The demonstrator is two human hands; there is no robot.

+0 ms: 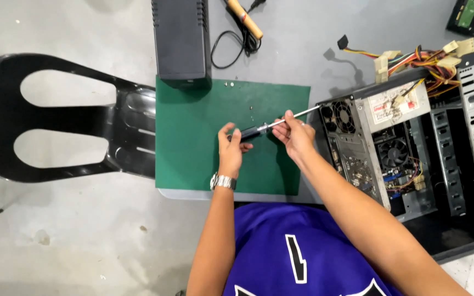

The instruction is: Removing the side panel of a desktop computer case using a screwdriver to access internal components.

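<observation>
Two hands [230, 147] [297, 137] on screwdriver [272, 125] above green mat [193, 137]; open computer case [412, 142] beside.

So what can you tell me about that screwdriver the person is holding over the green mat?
The screwdriver has a dark handle, a short silvery collar and a long, thin, bright metal shaft. It lies nearly level, tilted slightly up to the right, above the green mat. The left hand grips the handle; the right hand pinches the shaft near the collar. Its tip points at the rear corner of the open computer case; whether it touches is unclear.
</observation>
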